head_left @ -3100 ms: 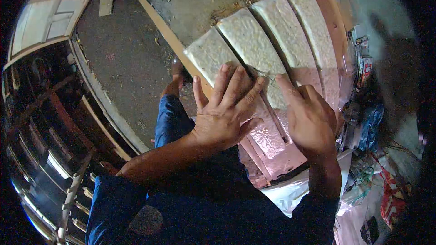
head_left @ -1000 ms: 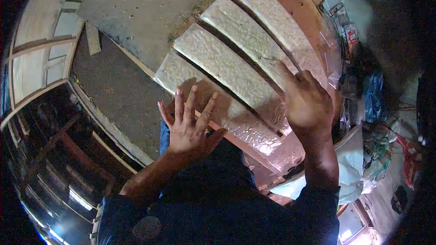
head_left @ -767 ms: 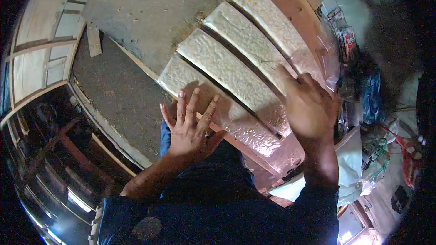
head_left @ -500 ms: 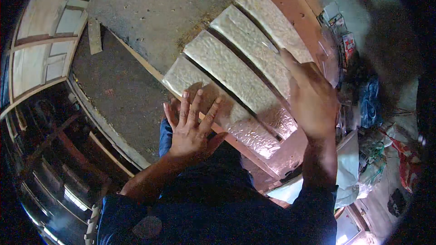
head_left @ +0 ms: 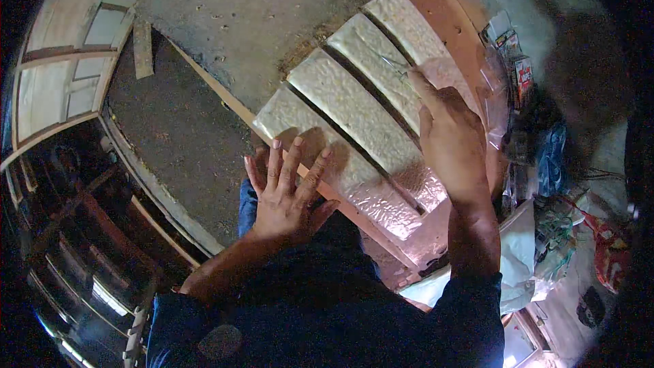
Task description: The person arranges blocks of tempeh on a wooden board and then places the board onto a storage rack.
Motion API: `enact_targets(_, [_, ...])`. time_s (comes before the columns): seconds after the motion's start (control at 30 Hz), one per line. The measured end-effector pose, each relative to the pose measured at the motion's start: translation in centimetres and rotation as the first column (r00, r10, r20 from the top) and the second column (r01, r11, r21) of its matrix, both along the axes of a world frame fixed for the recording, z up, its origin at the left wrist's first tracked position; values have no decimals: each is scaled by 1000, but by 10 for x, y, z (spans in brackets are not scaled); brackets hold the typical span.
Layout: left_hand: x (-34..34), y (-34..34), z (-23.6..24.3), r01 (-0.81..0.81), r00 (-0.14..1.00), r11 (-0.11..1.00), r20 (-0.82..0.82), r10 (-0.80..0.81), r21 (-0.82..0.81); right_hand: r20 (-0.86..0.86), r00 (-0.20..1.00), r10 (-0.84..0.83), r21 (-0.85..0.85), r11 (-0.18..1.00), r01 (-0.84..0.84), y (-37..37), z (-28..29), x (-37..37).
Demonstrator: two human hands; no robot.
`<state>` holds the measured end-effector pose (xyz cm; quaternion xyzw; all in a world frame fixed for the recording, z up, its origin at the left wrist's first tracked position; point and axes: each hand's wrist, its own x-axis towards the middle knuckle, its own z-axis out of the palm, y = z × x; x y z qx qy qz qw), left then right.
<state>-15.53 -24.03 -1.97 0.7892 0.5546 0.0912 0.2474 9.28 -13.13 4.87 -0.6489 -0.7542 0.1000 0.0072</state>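
Note:
Several long, pale, bumpy slabs wrapped in clear plastic, which look like tempeh, lie side by side on a board. My left hand [head_left: 283, 194] rests with spread fingers at the near edge of the closest slab [head_left: 347, 160]. Beyond it lies a second slab [head_left: 354, 105]. My right hand [head_left: 453, 140] is closed round a thin metal pronged tool [head_left: 394, 67], index finger stretched along it. Its tip is at the surface of the third slab [head_left: 364, 44]; whether it pierces the plastic I cannot tell. The farthest slab [head_left: 412, 20] is partly behind my right hand.
An orange-brown board [head_left: 439, 7] shows beyond the slabs, and a rough grey slab surface [head_left: 252, 20] at far left. On the right lie a small red-and-white box [head_left: 522, 75], a blue plastic bag [head_left: 552, 157] and crumpled bags. Wooden panelled frames [head_left: 61, 68] stand at left.
My right hand has moved left with the tool, whose tip is now farther along the third slab toward its far-left end. My left hand has stayed nearly still.

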Motion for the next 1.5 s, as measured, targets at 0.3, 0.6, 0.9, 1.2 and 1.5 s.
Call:
enact_targets(0.3, [-9, 0, 7, -12, 1000, 999, -21, 12, -30, 116, 992, -42, -55, 997, 49, 5, 9, -11])
enact_targets(0.6, [-19, -6, 16, -16, 1000, 1000, -26, 16, -16, 212, 976, -44, -56, 997, 57, 2, 20, -17])
enact_targets(0.9, [-41, -24, 20, -19, 998, 999, -67, 21, 37, -200, 947, -252, 129, 951, 280, -97, -2, 55])
enact_targets(1.2, [-48, -35, 20, -1, 990, 997, -137, 12, 80, -130, 570, -811, 73, 565, 822, -177, -59, 138])
enact_targets(1.5, [-54, -44, 21, 15, 980, 997, -197, 1, 79, -200, 631, -750, 212, 595, 775, -205, -164, 172])
